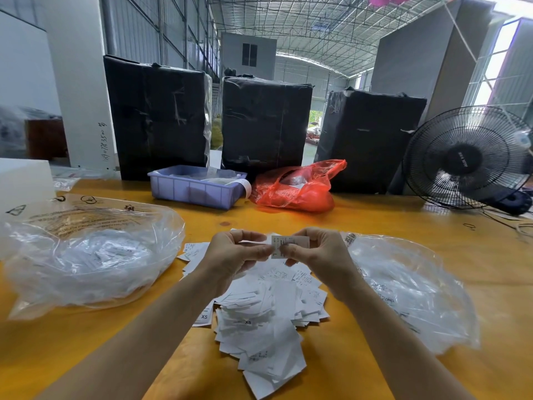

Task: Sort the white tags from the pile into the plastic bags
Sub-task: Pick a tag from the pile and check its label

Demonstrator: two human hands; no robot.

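Tags pile [259, 327] sits closest; my left hand [233, 255] and right hand [320, 255] both pinch one tag [284, 246] above it.

Two bare forearms reached in from the bottom edge, with no sleeve showing on either as far as the frame went. The left hand [233, 255] and the right hand [314, 252] wore no gloves. No ring, watch or band showed on the fingers or wrists. The visible fingernails were short and unpainted.
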